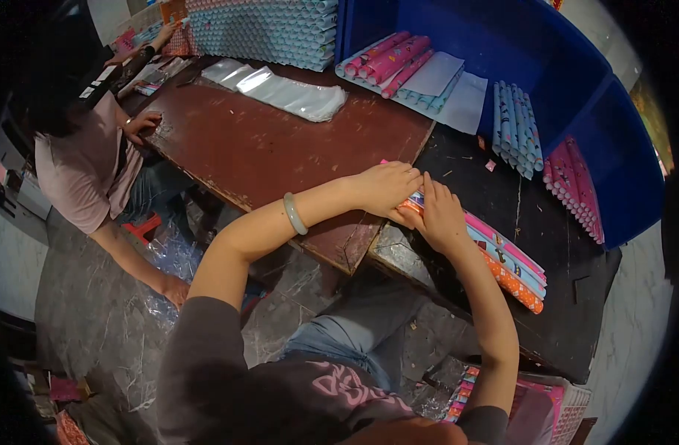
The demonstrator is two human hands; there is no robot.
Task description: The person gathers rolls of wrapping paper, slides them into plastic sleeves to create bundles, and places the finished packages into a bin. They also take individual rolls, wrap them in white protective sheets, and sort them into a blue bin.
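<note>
As two hands [387,189] touch rolls [499,256], one orange roll [513,285] shows.

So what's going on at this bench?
Someone has both hands, left hand and right hand, on one end of a bundle of patterned rolls, pink, blue and orange, lying on the black tabletop. More rolls stand stacked by the blue divider, and flat clear sleeves lie on the brown table. To the left, a co-worker reaches one hand down by some clear plastic.
</note>
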